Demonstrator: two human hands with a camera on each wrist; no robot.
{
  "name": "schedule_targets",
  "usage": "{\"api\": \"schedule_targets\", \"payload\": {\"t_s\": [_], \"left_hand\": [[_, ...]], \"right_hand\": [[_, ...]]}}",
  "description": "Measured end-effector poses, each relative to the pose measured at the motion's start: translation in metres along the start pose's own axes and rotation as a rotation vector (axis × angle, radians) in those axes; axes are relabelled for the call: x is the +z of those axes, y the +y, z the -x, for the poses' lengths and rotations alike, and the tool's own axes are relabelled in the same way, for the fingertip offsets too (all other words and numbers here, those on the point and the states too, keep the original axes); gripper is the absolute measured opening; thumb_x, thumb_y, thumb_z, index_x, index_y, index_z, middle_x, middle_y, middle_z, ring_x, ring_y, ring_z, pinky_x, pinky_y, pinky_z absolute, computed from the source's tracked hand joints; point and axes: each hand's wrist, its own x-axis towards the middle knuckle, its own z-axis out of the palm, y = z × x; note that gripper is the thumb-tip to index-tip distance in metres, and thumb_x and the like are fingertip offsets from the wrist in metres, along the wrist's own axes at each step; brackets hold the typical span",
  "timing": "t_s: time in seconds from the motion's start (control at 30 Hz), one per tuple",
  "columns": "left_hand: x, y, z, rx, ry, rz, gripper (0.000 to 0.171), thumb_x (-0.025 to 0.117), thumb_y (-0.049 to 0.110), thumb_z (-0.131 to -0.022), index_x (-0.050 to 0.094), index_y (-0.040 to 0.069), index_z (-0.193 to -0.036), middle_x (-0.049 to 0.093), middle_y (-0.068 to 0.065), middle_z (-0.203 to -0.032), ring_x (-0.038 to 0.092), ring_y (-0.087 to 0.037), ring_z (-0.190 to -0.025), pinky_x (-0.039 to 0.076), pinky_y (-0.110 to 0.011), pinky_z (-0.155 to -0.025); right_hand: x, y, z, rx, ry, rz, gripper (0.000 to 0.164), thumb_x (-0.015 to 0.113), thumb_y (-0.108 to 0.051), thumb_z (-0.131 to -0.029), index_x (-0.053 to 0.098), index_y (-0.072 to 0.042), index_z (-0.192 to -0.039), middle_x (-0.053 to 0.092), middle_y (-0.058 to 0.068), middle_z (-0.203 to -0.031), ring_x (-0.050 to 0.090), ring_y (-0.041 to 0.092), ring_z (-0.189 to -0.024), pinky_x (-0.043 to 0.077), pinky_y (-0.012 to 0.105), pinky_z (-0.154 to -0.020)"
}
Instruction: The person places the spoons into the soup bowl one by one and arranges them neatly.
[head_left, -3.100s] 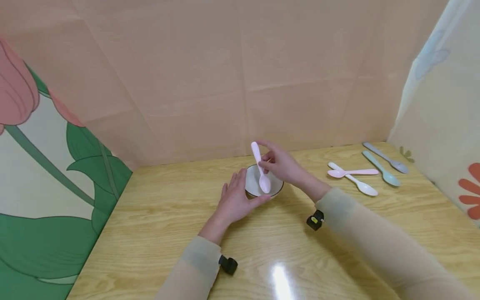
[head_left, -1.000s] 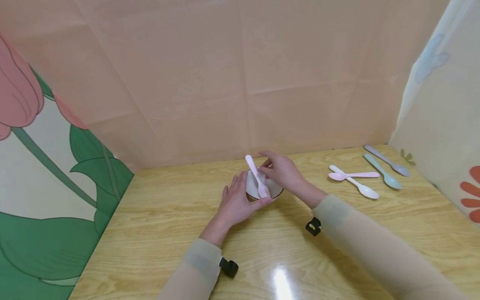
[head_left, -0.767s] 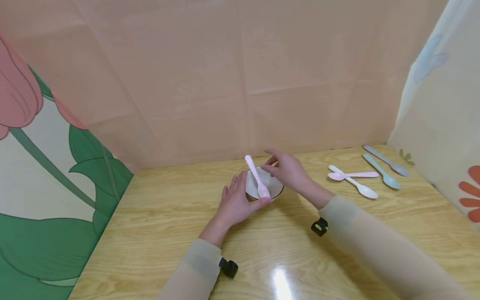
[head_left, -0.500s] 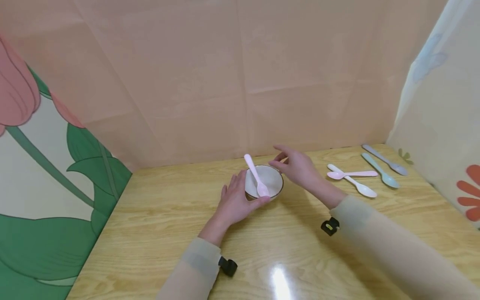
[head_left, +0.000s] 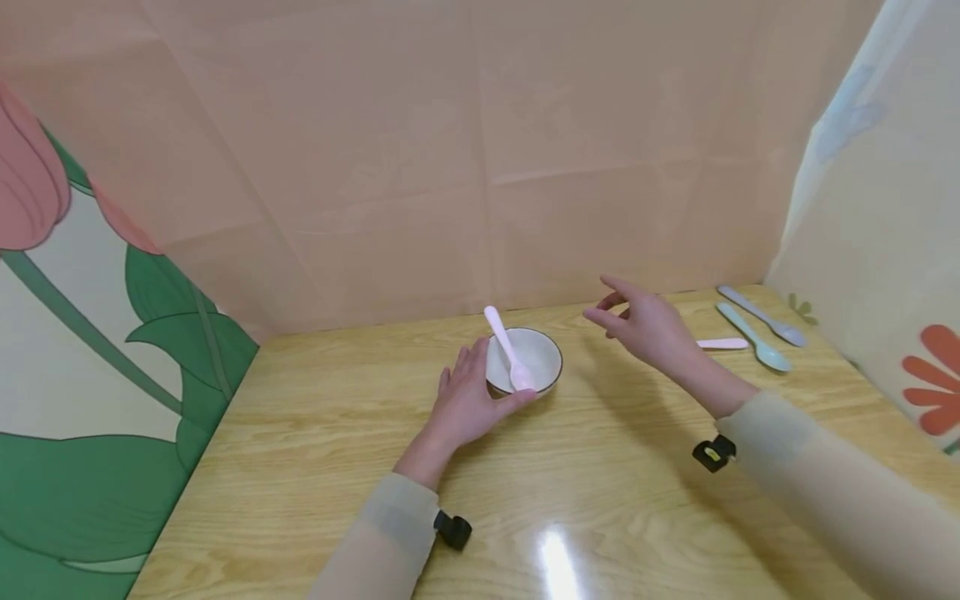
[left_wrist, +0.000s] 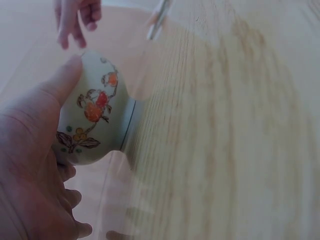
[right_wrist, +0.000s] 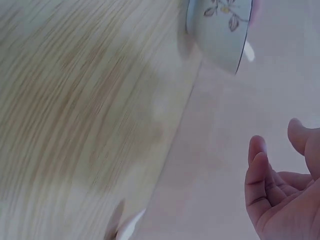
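Observation:
A white bowl with a dark rim stands on the wooden table; its outside bears a painted fruit branch in the left wrist view. My left hand holds it from the left, thumb at the near rim and fingers round the far side. A pale pink spoon leans in the bowl, handle sticking out past the far left rim. To the right of the bowl, my right hand hangs above the table with loosely bent fingers and nothing in them.
At the right lie a green spoon and a grey-purple spoon. A second pink spoon shows only its handle beyond my right wrist. A pink-beige backdrop rises behind the table, with printed panels on both sides.
My right hand has let go of the pink spoon, leaving it leaning in the bowl, and has moved right, now covering the white spoon. My left hand has stayed on the bowl.

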Motion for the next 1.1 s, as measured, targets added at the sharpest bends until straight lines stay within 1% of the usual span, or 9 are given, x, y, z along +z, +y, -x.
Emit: {"api": "schedule_targets", "payload": {"t_s": [0.1, 0.3, 0.5, 0.67, 0.77, 0.83, 0.97, 1.03, 1.1], "left_hand": [[0.000, 0.001, 0.000, 0.006, 0.004, 0.003, 0.110, 0.079, 0.076, -0.090, 0.032, 0.017, -0.171, 0.046, -0.010, -0.168, 0.024, -0.038, -0.166, 0.016, -0.071, -0.129], [0.001, 0.001, -0.001, 0.007, 0.008, 0.003, 0.110, 0.079, 0.075, -0.090, 0.032, 0.017, -0.171, 0.047, -0.010, -0.167, 0.026, -0.036, -0.166, 0.017, -0.070, -0.129], [0.001, 0.001, 0.000, 0.009, 0.014, -0.001, 0.111, 0.078, 0.075, -0.090, 0.032, 0.016, -0.171, 0.045, -0.011, -0.169, 0.024, -0.039, -0.166, 0.018, -0.071, -0.128], [0.002, 0.000, 0.001, 0.006, 0.011, -0.001, 0.111, 0.078, 0.076, -0.090, 0.032, 0.016, -0.172, 0.042, -0.009, -0.172, 0.022, -0.041, -0.167, 0.017, -0.072, -0.128], [0.001, 0.000, 0.001, 0.007, 0.011, 0.003, 0.111, 0.078, 0.076, -0.090, 0.031, 0.016, -0.172, 0.042, -0.009, -0.172, 0.022, -0.040, -0.167, 0.017, -0.071, -0.129], [0.000, 0.001, 0.001, 0.006, 0.009, 0.003, 0.112, 0.078, 0.076, -0.090, 0.031, 0.016, -0.173, 0.042, -0.008, -0.173, 0.022, -0.040, -0.167, 0.017, -0.071, -0.129], [0.000, 0.000, 0.001, -0.006, 0.005, 0.002, 0.114, 0.077, 0.077, -0.090, 0.030, 0.015, -0.173, 0.039, -0.009, -0.175, 0.020, -0.040, -0.167, 0.016, -0.070, -0.129], [0.000, 0.000, 0.001, -0.011, 0.003, 0.003, 0.115, 0.077, 0.077, -0.090, 0.029, 0.014, -0.173, 0.038, -0.010, -0.175, 0.019, -0.040, -0.167, 0.016, -0.070, -0.129], [0.000, -0.001, 0.001, -0.016, -0.001, -0.001, 0.115, 0.077, 0.077, -0.090, 0.028, 0.015, -0.174, 0.037, -0.009, -0.176, 0.019, -0.039, -0.168, 0.015, -0.070, -0.130]], "right_hand": [[-0.008, 0.009, 0.005, 0.012, 0.004, 0.018, 0.084, 0.069, -0.045, -0.110, 0.032, -0.002, -0.172, 0.073, 0.018, -0.135, 0.078, 0.030, -0.096, 0.057, 0.036, -0.067], [-0.024, 0.032, 0.017, 0.031, -0.003, 0.055, 0.090, 0.065, -0.055, -0.110, 0.029, -0.003, -0.174, 0.068, 0.022, -0.140, 0.078, 0.032, -0.097, 0.060, 0.035, -0.065], [-0.039, 0.054, 0.028, 0.009, 0.030, 0.126, 0.086, 0.067, -0.050, -0.111, 0.032, 0.000, -0.172, 0.067, 0.027, -0.138, 0.076, 0.039, -0.102, 0.056, 0.040, -0.067], [-0.047, 0.076, 0.036, 0.014, 0.056, 0.154, 0.086, 0.067, -0.050, -0.110, 0.034, 0.002, -0.170, 0.068, 0.028, -0.134, 0.076, 0.042, -0.100, 0.055, 0.041, -0.068], [-0.050, 0.088, 0.039, 0.012, 0.058, 0.167, 0.083, 0.067, -0.045, -0.111, 0.034, 0.003, -0.170, 0.068, 0.030, -0.132, 0.076, 0.043, -0.097, 0.055, 0.041, -0.068], [-0.053, 0.095, 0.041, 0.016, 0.057, 0.171, 0.083, 0.067, -0.044, -0.112, 0.032, 0.003, -0.170, 0.068, 0.031, -0.131, 0.077, 0.042, -0.095, 0.055, 0.040, -0.067], [-0.057, 0.107, 0.044, 0.036, 0.054, 0.187, 0.088, 0.065, -0.048, -0.112, 0.029, 0.008, -0.169, 0.068, 0.031, -0.131, 0.076, 0.038, -0.090, 0.052, 0.036, -0.061], [-0.058, 0.112, 0.045, 0.048, 0.059, 0.193, 0.090, 0.065, -0.050, -0.112, 0.029, 0.010, -0.168, 0.069, 0.031, -0.130, 0.073, 0.031, -0.083, 0.048, 0.034, -0.057], [-0.059, 0.117, 0.047, 0.058, 0.063, 0.197, 0.090, 0.065, -0.051, -0.111, 0.030, 0.009, -0.168, 0.070, 0.029, -0.129, 0.067, 0.024, -0.073, 0.044, 0.034, -0.054]]}}
